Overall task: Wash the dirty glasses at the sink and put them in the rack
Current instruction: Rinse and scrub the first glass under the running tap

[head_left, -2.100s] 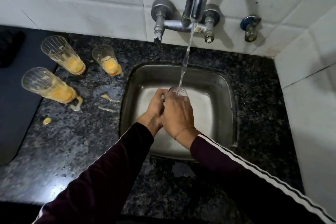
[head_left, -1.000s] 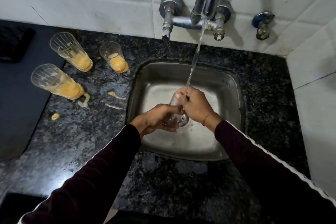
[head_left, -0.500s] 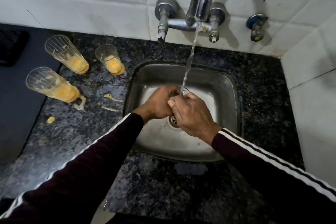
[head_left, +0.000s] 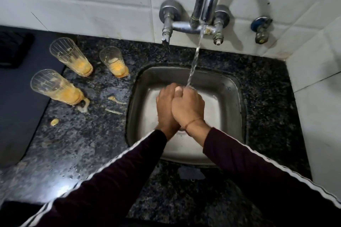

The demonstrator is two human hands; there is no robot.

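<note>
Both hands, left (head_left: 165, 106) and right (head_left: 188, 106), grip the glass (head_left: 191, 88) under the tap (head_left: 206, 2); best turn it so water reaches every side.

You wore a dark maroon, nearly black long-sleeved top, and both sleeves (head_left: 118, 177) ran in from the bottom corners of the frame toward its centre. A white stripe trimmed the outer seam of each sleeve; on the one at lower right (head_left: 267, 175) it showed as a bright band with thinner lines beside it. The cuffs ended at your wrists. Around your right wrist sat a thin reddish thread bracelet (head_left: 192, 122). Your left hand (head_left: 166, 106) and right hand (head_left: 188, 106) were bare.
</note>
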